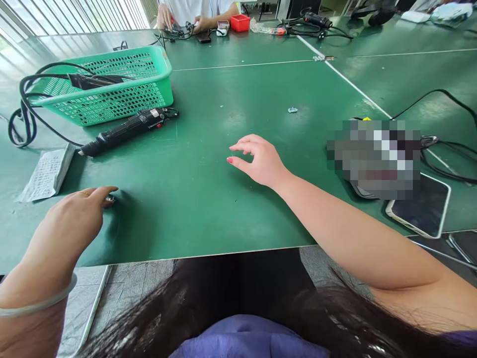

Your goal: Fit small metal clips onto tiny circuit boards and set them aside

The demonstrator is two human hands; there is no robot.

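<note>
My left hand (72,221) rests low at the table's left front, palm down. Its fingers curl together around a small shiny piece (110,199), mostly hidden under the index finger and too small to name. Over the middle of the green table (208,214), my right hand (259,159) is open, thumb and fingers apart with nothing between them. Beyond my left hand lies a black electric screwdriver (126,132), its cord looping to the left. A paper-wrapped packet with writing (48,173) is just left of the tool's tip.
A green plastic basket (122,97) holds another black corded tool (95,81). A small pale blue piece (292,110) lies farther back. At right are a blurred-out object (374,159), a phone (423,206) and cables. Across the table, a person's hands (203,24) handle parts near a red box (240,23).
</note>
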